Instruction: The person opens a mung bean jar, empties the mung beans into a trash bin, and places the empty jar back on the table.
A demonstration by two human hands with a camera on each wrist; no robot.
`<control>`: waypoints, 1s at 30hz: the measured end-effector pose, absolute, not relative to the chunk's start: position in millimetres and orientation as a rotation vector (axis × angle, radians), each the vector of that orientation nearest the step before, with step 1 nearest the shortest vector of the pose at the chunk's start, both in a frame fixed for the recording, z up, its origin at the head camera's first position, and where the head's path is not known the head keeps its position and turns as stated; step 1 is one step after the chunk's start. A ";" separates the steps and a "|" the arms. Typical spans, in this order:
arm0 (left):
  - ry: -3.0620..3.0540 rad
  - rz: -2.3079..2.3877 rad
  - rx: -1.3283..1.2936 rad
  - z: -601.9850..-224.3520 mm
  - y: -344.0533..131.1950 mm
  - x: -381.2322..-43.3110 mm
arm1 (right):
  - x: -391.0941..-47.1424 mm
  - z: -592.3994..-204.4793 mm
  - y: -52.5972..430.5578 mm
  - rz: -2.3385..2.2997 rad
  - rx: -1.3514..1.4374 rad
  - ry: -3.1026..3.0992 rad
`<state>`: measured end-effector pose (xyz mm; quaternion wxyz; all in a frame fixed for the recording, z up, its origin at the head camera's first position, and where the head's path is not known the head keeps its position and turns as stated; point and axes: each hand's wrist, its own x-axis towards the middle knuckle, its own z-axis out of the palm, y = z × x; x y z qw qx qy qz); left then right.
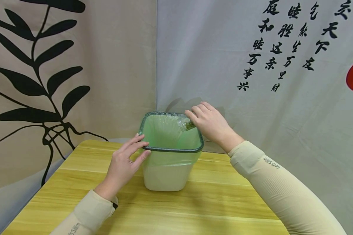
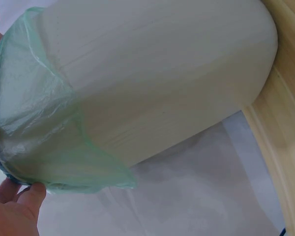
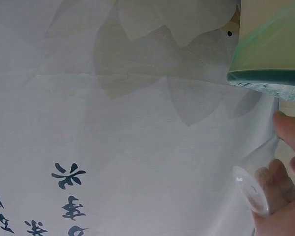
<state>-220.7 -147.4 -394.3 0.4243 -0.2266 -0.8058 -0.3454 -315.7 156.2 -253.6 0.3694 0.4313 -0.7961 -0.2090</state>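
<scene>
A pale trash bin (image 1: 164, 173) stands on the table, lined with a thin green plastic bag (image 1: 164, 158) folded over its dark rim. At the rim's near left corner, my left hand (image 1: 125, 166) holds on, fingers over the edge and thumb on the outer side. My right hand (image 1: 209, 122) grips a clear jar (image 1: 182, 124), tilted with its mouth toward the bin's inside. Small green bits show in the jar near my fingers. In the right wrist view the jar's round clear base (image 3: 250, 191) faces out; the hand covers much of the rest.
The yellow wood-grain table (image 1: 223, 202) spreads around the bin. Close behind it hangs a light cloth backdrop (image 1: 200, 75) with black writing and a dark leaf print (image 1: 30, 114).
</scene>
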 end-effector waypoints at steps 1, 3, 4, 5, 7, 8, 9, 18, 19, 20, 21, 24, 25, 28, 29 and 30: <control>-2.016 -0.865 -0.566 -394.4 -147.4 -220.7 | -315.8 -253.6 156.2 -0.543 1.108 -2.039; -2.016 -0.864 -0.566 -394.7 -147.4 -220.9 | -316.1 -253.8 156.2 -0.556 1.107 -2.031; -2.015 -0.862 -0.566 -394.8 -147.3 -221.1 | -316.5 -253.9 156.2 -0.563 1.106 -2.028; -2.013 -0.860 -0.568 -394.9 -147.3 -221.3 | -316.8 -254.2 156.2 -0.569 1.106 -2.025; -2.010 -0.855 -0.569 -395.1 -147.2 -221.7 | -317.2 -254.8 156.2 -0.579 1.106 -2.014; -2.010 -0.854 -0.570 -395.2 -147.1 -222.0 | -317.4 -255.1 156.2 -0.582 1.107 -2.007; -2.009 -0.852 -0.571 -395.3 -146.9 -222.2 | -317.6 -255.4 156.2 -0.584 1.108 -1.999; -2.009 -0.852 -0.569 -396.5 -146.9 -222.9 | -321.0 -258.4 156.3 -0.595 1.128 -1.945; -2.008 -0.854 -0.568 -396.6 -146.9 -222.9 | -321.3 -258.6 156.3 -0.591 1.132 -1.940; -2.009 -0.855 -0.568 -396.6 -146.8 -222.8 | -321.2 -258.8 156.3 -0.587 1.135 -1.935; -2.009 -0.856 -0.568 -396.6 -146.7 -222.8 | -321.3 -258.8 156.3 -0.583 1.139 -1.929; -2.009 -0.855 -0.566 -396.4 -146.6 -222.7 | -321.0 -258.7 156.0 -0.576 1.150 -1.910; -2.009 -0.854 -0.565 -396.4 -146.6 -222.6 | -320.8 -258.5 156.1 -0.574 1.154 -1.902; -2.011 -0.858 -0.563 -396.0 -146.2 -222.2 | -321.2 -258.5 156.0 -0.582 1.157 -1.893; -2.012 -0.860 -0.562 -395.8 -146.1 -222.0 | -321.3 -258.5 156.0 -0.587 1.158 -1.893; -2.014 -0.862 -0.562 -395.6 -146.0 -221.9 | -321.3 -258.5 155.9 -0.593 1.157 -1.892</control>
